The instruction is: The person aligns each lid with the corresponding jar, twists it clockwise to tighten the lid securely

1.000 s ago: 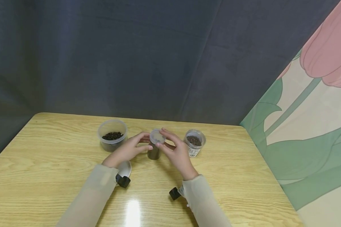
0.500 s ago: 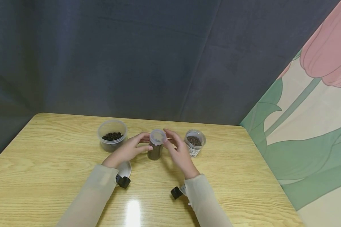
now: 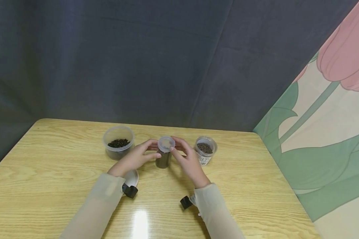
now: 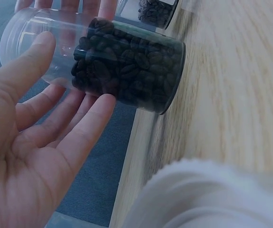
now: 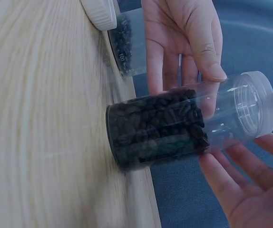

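Well — jar point(image 3: 163, 160) between both grips point(image 3: 135, 159) point(image 3: 188, 162)

The jar point(image 3: 163, 161) stands upright on the table point(image 3: 62, 159), with the left hand point(image 3: 134, 160) at its left side and the right hand point(image 3: 191, 162) at its right. The lid point(image 3: 166, 141) sits on top of the jar. The tub point(image 3: 116, 154) stands left of the jar; the pot point(image 3: 203, 160) stands right. Beans point(image 3: 118, 143) lie in all three. The cap point(image 3: 132, 178) lies in front of the tub, partly behind the left sleeve point(image 3: 97, 202). The curtain point(image 3: 137, 66) hangs behind the table.
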Available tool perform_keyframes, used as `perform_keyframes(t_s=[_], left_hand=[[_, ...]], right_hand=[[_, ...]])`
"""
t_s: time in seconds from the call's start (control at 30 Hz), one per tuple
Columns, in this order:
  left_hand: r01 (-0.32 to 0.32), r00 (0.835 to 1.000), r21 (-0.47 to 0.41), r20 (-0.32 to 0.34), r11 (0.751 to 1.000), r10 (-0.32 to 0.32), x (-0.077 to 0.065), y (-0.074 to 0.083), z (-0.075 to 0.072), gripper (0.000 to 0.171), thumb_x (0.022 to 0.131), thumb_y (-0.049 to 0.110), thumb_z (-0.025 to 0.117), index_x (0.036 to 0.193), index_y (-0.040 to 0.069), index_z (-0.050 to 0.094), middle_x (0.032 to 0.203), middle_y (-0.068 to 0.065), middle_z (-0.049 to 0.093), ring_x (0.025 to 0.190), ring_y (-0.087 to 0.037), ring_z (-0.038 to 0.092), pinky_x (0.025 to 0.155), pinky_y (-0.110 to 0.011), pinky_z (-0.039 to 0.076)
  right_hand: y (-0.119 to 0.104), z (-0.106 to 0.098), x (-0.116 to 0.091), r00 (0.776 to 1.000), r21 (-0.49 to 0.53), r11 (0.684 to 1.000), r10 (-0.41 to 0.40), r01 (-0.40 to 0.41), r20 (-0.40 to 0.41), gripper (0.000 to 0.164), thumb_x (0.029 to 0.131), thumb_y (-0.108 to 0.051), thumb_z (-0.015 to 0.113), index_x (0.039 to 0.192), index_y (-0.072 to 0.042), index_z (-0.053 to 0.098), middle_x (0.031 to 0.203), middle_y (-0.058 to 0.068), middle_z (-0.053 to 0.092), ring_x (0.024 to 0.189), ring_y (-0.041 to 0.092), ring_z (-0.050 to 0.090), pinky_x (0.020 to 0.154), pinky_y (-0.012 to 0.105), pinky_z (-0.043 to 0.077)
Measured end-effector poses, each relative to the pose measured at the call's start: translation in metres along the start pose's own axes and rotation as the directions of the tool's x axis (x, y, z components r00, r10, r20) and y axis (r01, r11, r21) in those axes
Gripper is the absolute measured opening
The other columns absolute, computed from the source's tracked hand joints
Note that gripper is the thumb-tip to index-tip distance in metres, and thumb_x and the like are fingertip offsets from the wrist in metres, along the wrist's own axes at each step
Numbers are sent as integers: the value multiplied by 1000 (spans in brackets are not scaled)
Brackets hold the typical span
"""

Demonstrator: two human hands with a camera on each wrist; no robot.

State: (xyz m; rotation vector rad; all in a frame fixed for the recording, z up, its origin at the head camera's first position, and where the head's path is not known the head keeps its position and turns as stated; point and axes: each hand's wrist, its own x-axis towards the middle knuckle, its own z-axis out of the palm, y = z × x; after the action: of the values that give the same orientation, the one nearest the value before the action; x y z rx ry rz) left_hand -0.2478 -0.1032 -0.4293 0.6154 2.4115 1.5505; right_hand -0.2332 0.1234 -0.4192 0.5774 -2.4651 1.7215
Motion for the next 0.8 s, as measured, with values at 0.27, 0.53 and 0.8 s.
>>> perform_keyframes(t_s=[0.27,0.53,0.8], left_hand=[[2,1000,-6,3,1000,-2,-1,2,0,59,100,35,66,149,10,46,150,-12,51,138,-34,47,111,-54,44],[-8,1000,2,-3,1000,8,0,1,0,56,101,31,65,148,9,47,148,-13,52,137,-35,49,110,-53,45],[-10,1000,0,-2,1000,10,-1,0,1,56,101,32,64,149,8,46,148,-14,52,137,-36,49,110,-54,44]], right_hand=[[0,2,1,1000,17,1000,8,-8,-10,41,101,-28,67,138,-16,57,130,4,64,116,21,62,95,45,57],[-1,3,0,1000,-13,1000,-22,21,-9,47,102,-24,65,146,-15,52,131,12,64,118,28,62,94,49,57],[1,1,-1,999,-57,998,-33,33,14,42,105,-27,59,147,-18,55,133,6,63,119,24,62,93,47,58]])
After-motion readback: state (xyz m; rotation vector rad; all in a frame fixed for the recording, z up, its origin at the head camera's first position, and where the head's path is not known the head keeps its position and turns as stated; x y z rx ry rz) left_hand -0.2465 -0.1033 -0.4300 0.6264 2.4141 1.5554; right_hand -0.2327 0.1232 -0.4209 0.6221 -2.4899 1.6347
